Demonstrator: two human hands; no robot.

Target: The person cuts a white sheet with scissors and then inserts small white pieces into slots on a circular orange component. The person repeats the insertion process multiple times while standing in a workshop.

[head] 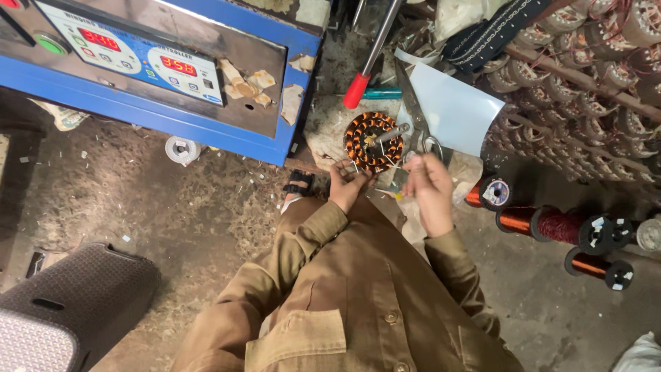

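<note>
Nearest to me is the khaki buttoned shirt (358,303), its two sleeves reaching forward over the grey concrete floor (172,207). My left hand (346,184) is curled, fingertips touching the near rim of the round copper-wound stator with its steel core (374,141); I cannot tell whether it actually grips anything or only steadies the rim. My right hand (428,187) is just beside it on the right, fingers bent and pinched together as if on something thin, perhaps a wire end or a slip of paper, but what it holds is too small to make out. The stator lies flat on a worn block at the near right corner of the blue metal winding machine with red digit displays (158,69), a steel pin standing in its middle.

I judge the step in hand to be dressing the finished coils: tidying leads or seating thin strips in the slots. The next move would call for a fine pinch and a steady rim.

Just past the stator lie steel scissors (415,114) on a pale blue sheet (458,110), and a red-handled tool (365,76). To the right sit spools of copper wire (551,224); beyond them, rows of wound stators on rods (585,76).
</note>
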